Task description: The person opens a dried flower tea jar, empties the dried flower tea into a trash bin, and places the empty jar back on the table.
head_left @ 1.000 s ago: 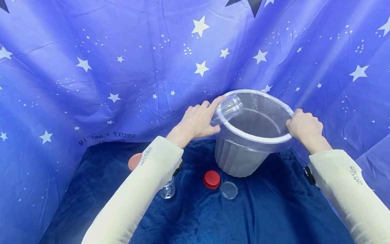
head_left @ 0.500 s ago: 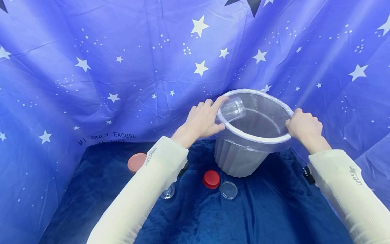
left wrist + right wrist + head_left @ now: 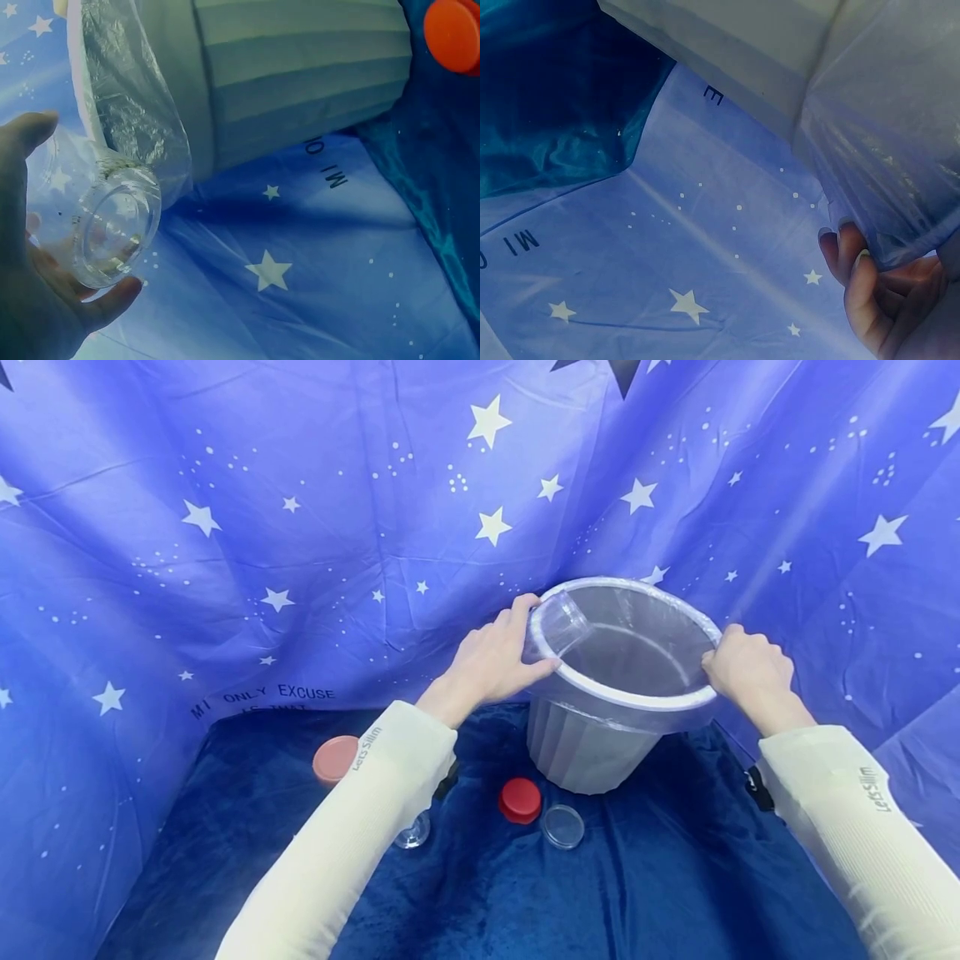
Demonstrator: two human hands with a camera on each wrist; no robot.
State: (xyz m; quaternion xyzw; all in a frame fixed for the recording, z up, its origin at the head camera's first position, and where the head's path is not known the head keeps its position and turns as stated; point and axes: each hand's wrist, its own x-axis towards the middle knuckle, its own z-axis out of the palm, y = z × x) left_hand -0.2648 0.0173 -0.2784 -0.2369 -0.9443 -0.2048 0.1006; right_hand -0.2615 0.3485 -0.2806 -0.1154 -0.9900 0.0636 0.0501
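A grey ribbed bin (image 3: 592,747) stands at the back right, lined with a clear plastic bag (image 3: 161,112) folded over its rim. My left hand (image 3: 491,656) grips a clear jar (image 3: 564,622) tilted over the left side of that rim, one end reaching over the opening. In the left wrist view, thumb and fingers curl round the jar (image 3: 120,225), and some dark residue shows inside it. On the opposite side, my right hand (image 3: 750,670) grips the bin's rim. The right wrist view shows its curled fingers (image 3: 862,300) against the bag's folded edge.
In front of the bin lie a red lid (image 3: 520,800) and a clear round lid (image 3: 562,827). A pink lid (image 3: 335,758) and a clear jar (image 3: 412,833) are partly hidden by my left sleeve. Dark blue cloth covers the table (image 3: 675,877); a starry curtain (image 3: 375,527) hangs behind.
My left hand with the jar first shifts right over the bin's rim, then slightly back to the left, the jar's angle changing a little. Right hand and bin stay in place.
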